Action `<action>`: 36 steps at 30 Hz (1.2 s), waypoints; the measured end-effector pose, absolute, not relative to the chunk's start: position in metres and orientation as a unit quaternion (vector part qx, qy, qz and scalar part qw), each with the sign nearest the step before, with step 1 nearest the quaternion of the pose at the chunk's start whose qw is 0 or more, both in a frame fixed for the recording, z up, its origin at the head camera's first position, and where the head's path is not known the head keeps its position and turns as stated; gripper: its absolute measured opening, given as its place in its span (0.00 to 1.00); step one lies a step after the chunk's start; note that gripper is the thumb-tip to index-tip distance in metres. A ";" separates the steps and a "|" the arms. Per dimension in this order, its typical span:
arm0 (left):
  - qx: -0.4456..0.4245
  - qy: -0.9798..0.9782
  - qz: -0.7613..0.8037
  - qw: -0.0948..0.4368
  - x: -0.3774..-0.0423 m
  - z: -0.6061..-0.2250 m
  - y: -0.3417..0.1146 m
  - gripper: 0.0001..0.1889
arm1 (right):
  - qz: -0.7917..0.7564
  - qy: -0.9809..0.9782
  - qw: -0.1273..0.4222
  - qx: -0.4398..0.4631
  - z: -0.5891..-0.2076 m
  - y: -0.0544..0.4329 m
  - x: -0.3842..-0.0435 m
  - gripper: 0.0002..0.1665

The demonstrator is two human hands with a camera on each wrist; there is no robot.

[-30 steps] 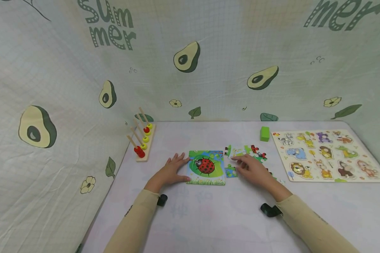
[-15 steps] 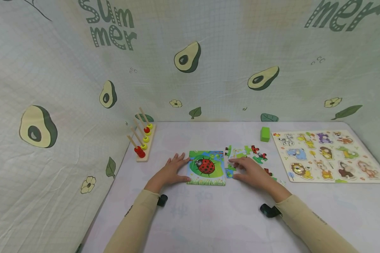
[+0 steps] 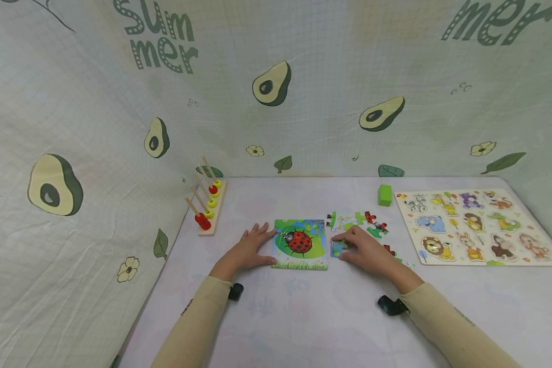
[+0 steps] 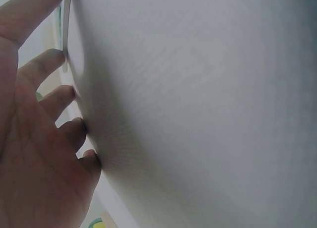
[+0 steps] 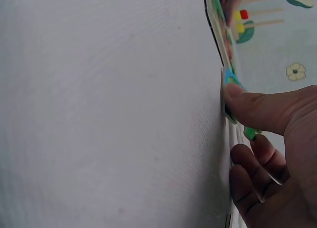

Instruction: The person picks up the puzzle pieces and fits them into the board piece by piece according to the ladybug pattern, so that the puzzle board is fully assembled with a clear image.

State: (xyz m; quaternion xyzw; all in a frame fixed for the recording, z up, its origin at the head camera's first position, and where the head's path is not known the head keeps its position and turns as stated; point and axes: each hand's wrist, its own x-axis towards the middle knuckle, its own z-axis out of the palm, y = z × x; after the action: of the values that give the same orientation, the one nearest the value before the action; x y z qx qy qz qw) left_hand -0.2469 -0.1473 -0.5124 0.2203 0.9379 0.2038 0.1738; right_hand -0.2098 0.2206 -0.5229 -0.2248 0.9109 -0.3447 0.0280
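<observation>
A square puzzle board (image 3: 300, 244) with a red ladybug on green and blue lies flat near the table's middle. My left hand (image 3: 250, 249) rests at its left edge, fingers spread, thumb and index finger touching the side. In the left wrist view the fingertips (image 4: 79, 131) press on the tabletop. Just right of the board, my right hand (image 3: 363, 248) pinches a blue-green puzzle piece (image 3: 337, 248) between thumb and index finger. The right wrist view shows the thumb over the piece (image 5: 230, 78), which is slightly tilted; its other fingers are curled below.
More loose puzzle pieces (image 3: 349, 220) lie behind and beside the right hand. A green block (image 3: 384, 195) stands farther back. At right is a wooden animal board (image 3: 409, 225); at left, a peg stacker (image 3: 215, 212) with red and yellow beads. A printed cloth (image 3: 322, 143) rises behind the table.
My right hand has come down onto the blue-green piece, closed thumb and index finger on it, and shifted it slightly away from the ladybug board. My left hand has stayed put.
</observation>
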 end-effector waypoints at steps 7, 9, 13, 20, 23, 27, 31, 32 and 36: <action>0.220 0.937 0.205 0.175 -0.248 -0.512 -0.147 0.47 | -0.356 0.913 0.010 -0.201 -0.522 0.219 -0.208 0.21; 0.220 0.937 0.205 0.176 -0.248 -0.512 -0.147 0.47 | -0.359 0.913 0.005 -0.192 -0.521 0.219 -0.208 0.20; 0.220 0.937 0.205 0.177 -0.247 -0.511 -0.147 0.46 | -0.353 0.917 -0.008 -0.186 -0.520 0.218 -0.208 0.17; 0.220 0.937 0.206 0.176 -0.247 -0.512 -0.147 0.47 | -0.356 0.919 -0.010 -0.169 -0.522 0.219 -0.210 0.15; 0.218 0.938 0.206 0.177 -0.247 -0.512 -0.147 0.47 | -0.367 0.915 -0.008 -0.164 -0.523 0.220 -0.210 0.17; 0.218 0.939 0.204 0.173 -0.247 -0.512 -0.147 0.47 | -0.376 0.912 -0.011 -0.163 -0.524 0.222 -0.212 0.21; 0.218 0.939 0.202 0.171 -0.246 -0.512 -0.146 0.47 | -0.386 0.910 -0.003 -0.149 -0.524 0.223 -0.212 0.18; 0.218 0.939 0.202 0.172 -0.246 -0.512 -0.146 0.47 | -0.390 0.910 0.001 -0.142 -0.524 0.223 -0.212 0.17; 0.217 0.938 0.207 0.174 -0.246 -0.513 -0.147 0.46 | -0.406 0.906 0.004 -0.124 -0.523 0.224 -0.212 0.13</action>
State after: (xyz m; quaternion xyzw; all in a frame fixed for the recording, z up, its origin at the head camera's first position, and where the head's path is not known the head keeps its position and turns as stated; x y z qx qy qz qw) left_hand -0.2464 -0.1468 -0.5128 0.2171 0.9381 0.2065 0.1735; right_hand -0.2124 0.2238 -0.5233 -0.1240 0.9056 -0.4056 0.0045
